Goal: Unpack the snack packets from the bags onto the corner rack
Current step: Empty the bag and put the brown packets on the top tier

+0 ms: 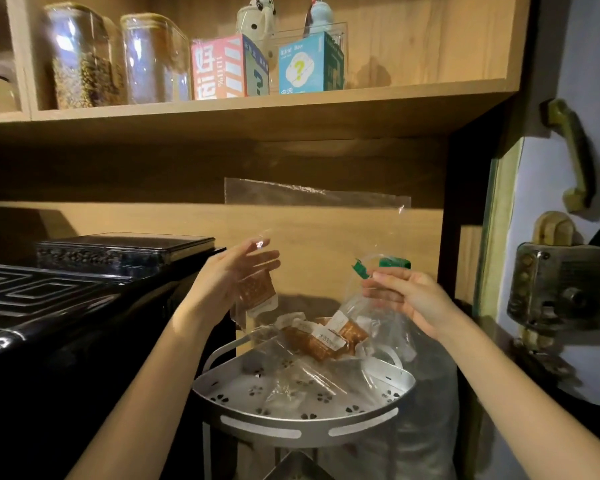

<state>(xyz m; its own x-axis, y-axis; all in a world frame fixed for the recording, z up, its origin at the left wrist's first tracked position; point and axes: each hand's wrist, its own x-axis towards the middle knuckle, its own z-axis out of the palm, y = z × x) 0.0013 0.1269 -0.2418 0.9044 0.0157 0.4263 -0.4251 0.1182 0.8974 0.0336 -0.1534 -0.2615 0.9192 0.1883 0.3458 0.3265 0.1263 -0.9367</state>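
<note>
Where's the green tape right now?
In the head view the green tape is right of centre, on the clear bag pinched by the right hand, above the rack and its snack packets.

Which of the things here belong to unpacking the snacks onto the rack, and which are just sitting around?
Part of the job:
clear bag in the right hand
snack packet by the left hand
packets piled on the rack
corner rack

Just lying about:
jars
boxes
figurines
black tin
door handle
</note>
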